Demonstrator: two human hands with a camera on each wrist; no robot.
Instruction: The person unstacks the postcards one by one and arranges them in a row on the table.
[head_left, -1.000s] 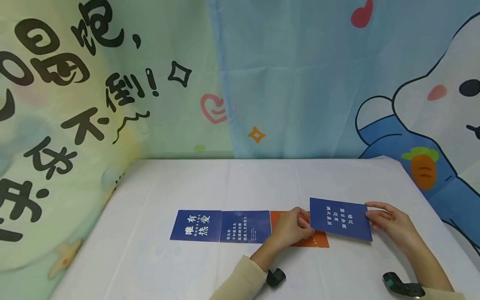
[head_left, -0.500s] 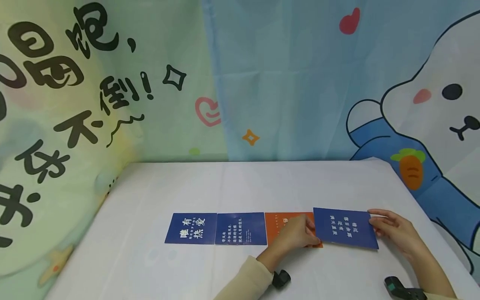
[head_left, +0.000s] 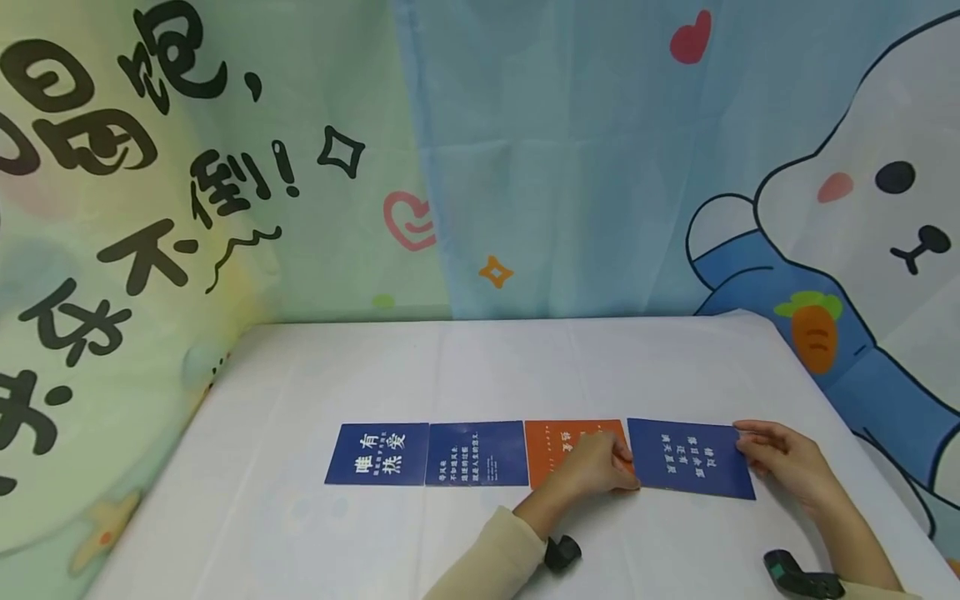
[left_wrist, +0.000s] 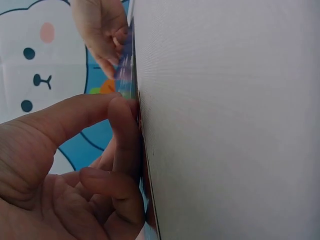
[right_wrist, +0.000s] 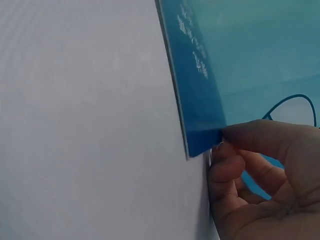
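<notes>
My right hand point(head_left: 783, 458) pinches the right edge of a blue card point(head_left: 690, 458) with white lettering. In the right wrist view, thumb and fingers meet at a corner of this blue card point(right_wrist: 192, 100), which stands slightly off the white surface. My left hand point(head_left: 592, 471) is at the lower right part of an orange card point(head_left: 551, 446), covering some of its lettering. Seen from the left wrist, the thumb and index finger of the left hand point(left_wrist: 100, 160) come together at the card's edge, with the other fingers curled. The held blue card's left side lies right beside the orange one.
Two more blue cards, one with large white characters point(head_left: 345, 454) and one with small text point(head_left: 480, 475), continue the row to the left, edge to edge. A white cloth covers the table point(head_left: 300, 550). Behind it hangs a printed curtain point(head_left: 562, 167).
The right hand has brought its blue card lower and level with the row, off the orange card it overlapped. The left hand stays at the orange card's right side. The head view has shifted slightly.
</notes>
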